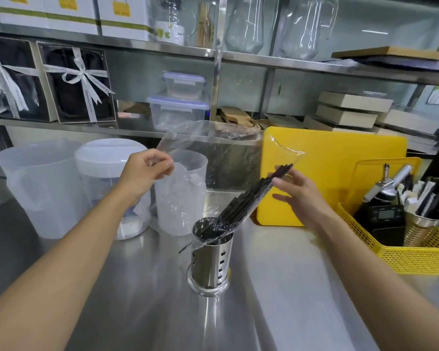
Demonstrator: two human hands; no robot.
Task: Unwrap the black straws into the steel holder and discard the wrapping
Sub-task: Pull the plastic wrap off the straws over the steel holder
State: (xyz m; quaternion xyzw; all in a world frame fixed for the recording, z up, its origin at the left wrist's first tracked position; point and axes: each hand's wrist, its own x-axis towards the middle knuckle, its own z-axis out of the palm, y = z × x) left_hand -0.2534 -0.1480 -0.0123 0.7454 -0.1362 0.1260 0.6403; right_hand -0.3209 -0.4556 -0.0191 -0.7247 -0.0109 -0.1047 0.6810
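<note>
A bundle of black straws (249, 198) leans to the right with its lower ends inside the perforated steel holder (211, 262) on the steel counter. Clear plastic wrapping (188, 138) still clings around the straws and stretches up and to the left. My left hand (146, 171) pinches the upper left edge of that wrapping between thumb and fingers. My right hand (299, 191) is beside the upper end of the bundle, fingers spread, thumb touching the straws. One loose black straw (184, 248) sticks out at the holder's left rim.
Translucent plastic jugs (43, 188) and a lidded container (109, 168) stand at the left behind the holder. A yellow cutting board (335, 168) leans at the back right. A yellow basket (411, 254) with tools sits at the right. Shelves with boxes run overhead.
</note>
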